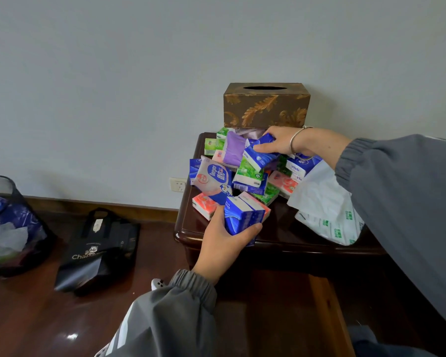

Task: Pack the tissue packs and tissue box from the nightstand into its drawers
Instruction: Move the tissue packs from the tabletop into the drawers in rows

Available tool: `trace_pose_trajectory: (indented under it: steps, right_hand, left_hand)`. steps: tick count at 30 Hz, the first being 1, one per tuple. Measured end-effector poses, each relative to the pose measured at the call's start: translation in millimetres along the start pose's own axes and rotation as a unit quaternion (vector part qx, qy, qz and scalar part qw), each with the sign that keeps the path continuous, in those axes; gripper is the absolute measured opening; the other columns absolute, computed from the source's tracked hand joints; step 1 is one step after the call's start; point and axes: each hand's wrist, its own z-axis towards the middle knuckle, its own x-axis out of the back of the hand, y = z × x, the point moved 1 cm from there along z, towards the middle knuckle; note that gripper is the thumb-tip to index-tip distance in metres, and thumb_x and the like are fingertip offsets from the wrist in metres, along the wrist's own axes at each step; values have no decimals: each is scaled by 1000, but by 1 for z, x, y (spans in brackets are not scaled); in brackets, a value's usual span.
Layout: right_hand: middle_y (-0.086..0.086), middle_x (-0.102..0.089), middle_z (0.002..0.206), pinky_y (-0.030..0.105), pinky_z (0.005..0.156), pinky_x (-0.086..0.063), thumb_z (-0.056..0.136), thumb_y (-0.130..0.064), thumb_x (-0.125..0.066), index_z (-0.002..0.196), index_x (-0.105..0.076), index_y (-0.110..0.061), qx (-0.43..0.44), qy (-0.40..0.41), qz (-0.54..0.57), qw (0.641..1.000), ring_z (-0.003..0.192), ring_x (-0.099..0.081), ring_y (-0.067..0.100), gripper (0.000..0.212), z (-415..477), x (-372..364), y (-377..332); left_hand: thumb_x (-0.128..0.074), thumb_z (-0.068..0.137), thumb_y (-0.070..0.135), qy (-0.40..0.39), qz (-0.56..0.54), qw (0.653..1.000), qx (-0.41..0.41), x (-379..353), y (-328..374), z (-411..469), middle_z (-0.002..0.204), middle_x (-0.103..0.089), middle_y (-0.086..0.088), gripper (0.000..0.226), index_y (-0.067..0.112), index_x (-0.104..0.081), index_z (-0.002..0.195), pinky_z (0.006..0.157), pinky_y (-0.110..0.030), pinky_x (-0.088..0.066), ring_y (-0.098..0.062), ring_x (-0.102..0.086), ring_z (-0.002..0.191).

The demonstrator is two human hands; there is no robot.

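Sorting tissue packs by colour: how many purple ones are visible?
1: the purple pack lies at the pile's back left, before the tissue box. Others may be buried.

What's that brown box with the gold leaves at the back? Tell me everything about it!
The tissue box is a brown rectangular cover patterned with gold leaves, looking like fabric or printed card. A dark oval slot sits in its top, with no tissue poking out. It stands upright against the wall at the nightstand's back, behind the pile of tissue packs. Neither hand touches it.
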Motion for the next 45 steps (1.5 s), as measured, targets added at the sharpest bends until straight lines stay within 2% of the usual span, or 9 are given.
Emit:
trace_pose_trajectory:
  steps: [7,10,16,22,27,30,35,40,45]
  right_hand:
    - [9,-41,142,40,96,-43,72,-54,-70,142,-28,-16,-4,-10,-13,1000,121,-46,27,90,2,-4,-9]
    - [9,-37,145,38,93,-40,71,-56,-69,144,-26,-14,-5,-28,-38,999,125,-43,28,94,1,-3,-14]
    - [10,-42,142,38,91,-40,72,-66,-61,141,-30,-14,14,-4,-151,988,123,-46,29,91,-2,-3,-16]
    - [18,-36,142,43,100,-30,72,-78,-47,144,-28,-23,17,31,-302,953,128,-32,34,93,-5,-8,-21]
    - [11,-44,140,35,85,-39,75,-64,-60,142,-29,-17,39,9,-180,983,121,-47,30,87,-8,-10,-20]
    - [11,-42,139,37,82,-42,72,-65,-62,141,-28,-15,36,34,-171,984,120,-48,31,92,-9,-13,-20]
    - [14,-34,143,46,99,-42,65,-60,-73,140,-27,-11,30,67,-103,992,127,-41,31,101,-11,-18,-19]
    - [14,-34,140,45,98,-44,60,-60,-76,138,-32,-14,30,105,-55,993,122,-45,31,101,-15,-23,-13]
    - [9,-51,124,31,75,-41,58,-56,-80,128,-34,-13,78,165,7,983,100,-51,21,94,-21,-28,-12]
  left_hand:
    - [-80,73,37,0,-1,1000,0,-1,2,-1,104,-61,25,43,50,-49,100,69,-8,-48,14,-58,94]
    - [-80,73,35,4,3,1000,-5,-1,2,-2,103,-61,25,43,49,-50,99,70,-8,-47,14,-58,94]
    - [-81,72,35,6,4,1000,-12,-3,1,-2,105,-62,25,45,48,-50,102,73,-10,-48,12,-58,97]
    - [-80,72,36,8,10,1000,-16,-4,0,-1,102,-61,29,44,49,-49,100,73,-10,-47,12,-58,96]
    - [-81,72,35,11,14,1000,-22,-5,0,-2,100,-60,36,45,49,-49,101,71,-4,-46,13,-57,96]
    - [-81,72,34,14,17,999,-26,-5,0,-2,100,-59,37,46,50,-49,101,72,-7,-47,14,-57,97]
    - [-81,72,36,18,28,999,-25,-7,0,-2,103,-58,31,47,51,-47,100,74,-12,-46,15,-56,98]
    - [-81,72,36,19,34,999,-28,-8,-2,-2,107,-59,26,48,50,-46,102,77,-13,-46,13,-56,99]
    - [-80,73,35,17,35,999,-30,-8,-3,-2,109,-59,26,49,51,-46,103,74,-9,-47,14,-56,100]
